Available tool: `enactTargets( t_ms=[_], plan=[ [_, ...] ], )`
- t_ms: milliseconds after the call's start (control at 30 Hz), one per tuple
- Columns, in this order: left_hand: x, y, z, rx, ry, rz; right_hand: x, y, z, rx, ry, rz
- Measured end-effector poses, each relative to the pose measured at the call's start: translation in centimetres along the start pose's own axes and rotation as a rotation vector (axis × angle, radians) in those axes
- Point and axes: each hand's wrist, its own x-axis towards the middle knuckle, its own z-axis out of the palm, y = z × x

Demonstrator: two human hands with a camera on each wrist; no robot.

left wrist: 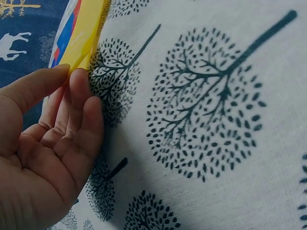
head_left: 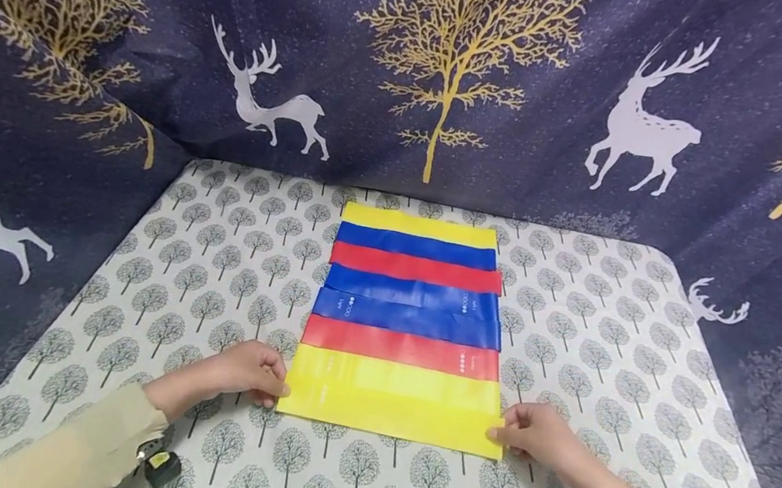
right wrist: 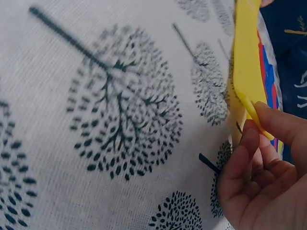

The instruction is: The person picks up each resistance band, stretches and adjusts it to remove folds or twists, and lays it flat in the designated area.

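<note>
In the head view several flat resistance bands lie overlapped in a column on the cloth. At the near end is a yellow resistance band (head_left: 391, 417), pinched at both ends. My left hand (head_left: 258, 373) grips its left end between thumb and fingertips; the left wrist view shows the yellow band (left wrist: 86, 43) bent slightly at that pinch. On the right end, my right hand (head_left: 535, 434) does the same, and the edge of the band (right wrist: 248, 62) curls by the thumb in the right wrist view. Just beyond lie another yellow band (head_left: 408, 380), a red band (head_left: 383, 344) and a blue band (head_left: 417, 320).
Farther up the column are a second blue band (head_left: 385, 286), a red band (head_left: 418, 268), a blue band (head_left: 413, 245) and a yellow band (head_left: 417, 224). A tree-print cloth (head_left: 199, 308) covers the table. Behind hangs a dark curtain (head_left: 511, 152) with deer and trees.
</note>
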Motion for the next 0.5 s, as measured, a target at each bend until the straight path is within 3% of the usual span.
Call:
enactTargets(
  t_ms=[500],
  plan=[
    [0.12, -0.49, 0.33, 0.016, -0.024, 0.015, -0.08, -0.21, 0.16, -0.134, 0.000, -0.029]
  ],
)
